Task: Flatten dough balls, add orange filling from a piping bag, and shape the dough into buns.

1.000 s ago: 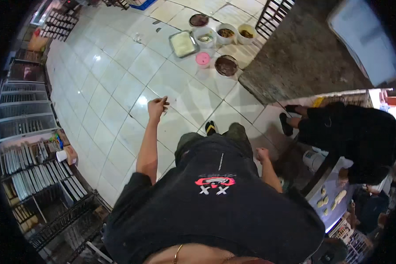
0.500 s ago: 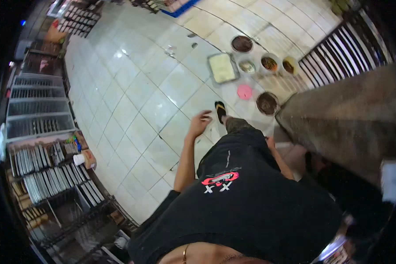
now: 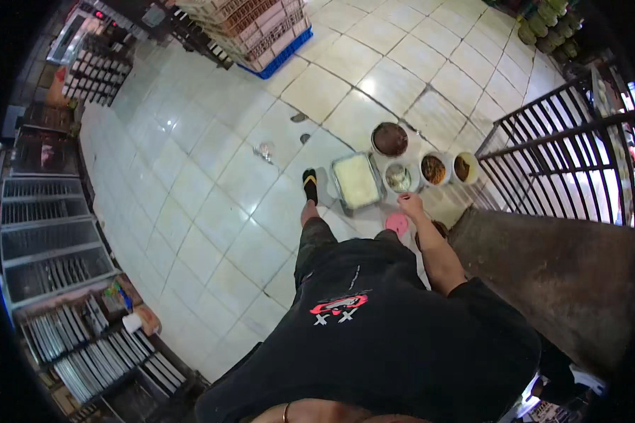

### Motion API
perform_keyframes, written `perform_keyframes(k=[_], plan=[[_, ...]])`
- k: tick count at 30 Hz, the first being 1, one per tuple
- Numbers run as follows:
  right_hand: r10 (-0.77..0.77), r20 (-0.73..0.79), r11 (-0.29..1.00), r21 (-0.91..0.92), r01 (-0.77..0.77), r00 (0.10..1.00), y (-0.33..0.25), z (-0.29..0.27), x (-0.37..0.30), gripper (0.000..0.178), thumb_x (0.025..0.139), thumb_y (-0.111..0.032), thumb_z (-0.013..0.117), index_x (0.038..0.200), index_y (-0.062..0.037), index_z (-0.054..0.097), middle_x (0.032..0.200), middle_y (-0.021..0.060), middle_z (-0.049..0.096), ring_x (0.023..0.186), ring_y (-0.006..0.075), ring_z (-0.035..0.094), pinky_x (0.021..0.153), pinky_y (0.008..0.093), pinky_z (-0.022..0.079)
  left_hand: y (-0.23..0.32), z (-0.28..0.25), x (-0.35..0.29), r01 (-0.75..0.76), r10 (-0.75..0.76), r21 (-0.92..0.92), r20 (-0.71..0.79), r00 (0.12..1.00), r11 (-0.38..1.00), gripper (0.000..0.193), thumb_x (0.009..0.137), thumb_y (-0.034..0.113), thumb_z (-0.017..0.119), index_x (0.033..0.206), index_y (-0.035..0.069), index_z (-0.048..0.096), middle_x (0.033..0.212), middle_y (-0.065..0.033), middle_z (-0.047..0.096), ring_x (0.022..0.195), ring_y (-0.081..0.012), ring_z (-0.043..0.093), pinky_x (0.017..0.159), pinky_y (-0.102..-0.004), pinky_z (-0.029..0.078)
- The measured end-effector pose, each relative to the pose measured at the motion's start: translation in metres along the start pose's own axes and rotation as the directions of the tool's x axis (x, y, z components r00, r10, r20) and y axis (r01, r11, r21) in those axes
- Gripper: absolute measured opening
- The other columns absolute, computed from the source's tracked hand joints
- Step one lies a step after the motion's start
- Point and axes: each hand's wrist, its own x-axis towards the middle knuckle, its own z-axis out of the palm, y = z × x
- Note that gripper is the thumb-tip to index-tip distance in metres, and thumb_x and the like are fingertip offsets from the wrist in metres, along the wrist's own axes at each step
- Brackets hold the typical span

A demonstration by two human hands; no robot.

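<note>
My right hand [image 3: 410, 205] reaches forward over the floor with its fingers curled in; whether anything is in them is too small to see. Below it is a pink round flat-topped thing [image 3: 396, 224], partly covered by my leg. Just beyond the hand stands a white tub [image 3: 399, 178] with pale contents. To its left, a clear rectangular container [image 3: 358, 182] holds a pale yellow mass. Two more tubs, one with orange-brown bits [image 3: 432, 169] and one with dark brown filling [image 3: 464, 168], stand to the right. My left hand is out of view.
A dark brown-topped round container [image 3: 390, 139] stands behind the tubs; another is mostly hidden by my right arm. A brown slab-like surface [image 3: 543, 275] and black railing [image 3: 543, 148] flank the right. Stacked crates [image 3: 254, 35] stand far off; tray racks [image 3: 56, 247] line the left.
My right hand has moved forward to above the pink thing. My left hand has left the view. A sandalled foot now shows left of the clear container, and the crates have come into view.
</note>
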Motion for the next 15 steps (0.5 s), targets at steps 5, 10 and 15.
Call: perform_keyframes(k=[5,10,15], plan=[[0.096,0.195,0.995,-0.033,-0.091,0.976,-0.075,0.028,0.077,0.023,0.076,-0.023,0.067,0.087,-0.0030,0.070,0.070,0.0092,0.068,0.067,0.0163,0.066,0.065,0.0328,0.052,-0.113,-0.032,0.157,0.365,-0.351,0.009,0.295,0.889,0.931,0.033,0.087,0.035,0.048,0.083,0.008,0.067,0.087,-0.0165,0.067,0.084,-0.0376,0.064,0.072,-0.0517,0.050],[0.286,0.155,0.947,0.105,-0.304,0.946,-0.153,0.029,0.111,0.029,0.075,-0.025,0.072,0.088,0.0012,0.070,0.072,0.0111,0.068,0.068,0.0176,0.065,0.064,0.0328,0.050,-0.274,-0.131,0.408,0.179,-0.408,0.492,0.409,0.816,0.852,0.022,0.086,0.016,0.046,0.086,0.008,0.066,0.080,-0.0087,0.070,0.071,-0.0221,0.067,0.065,-0.0395,0.054],[0.223,-0.148,0.968,0.151,-0.201,0.964,-0.112,0.075,0.172,0.035,0.081,-0.029,0.062,0.101,-0.0002,0.068,0.098,0.0207,0.068,0.092,0.0386,0.064,0.081,0.0450,0.049,-0.322,-0.257,0.774,0.357,-0.367,0.140,0.056,0.929,0.924,0.020,0.082,0.025,0.059,0.088,0.009,0.070,0.092,-0.0157,0.069,0.088,-0.0344,0.065,0.080,-0.0435,0.052]])
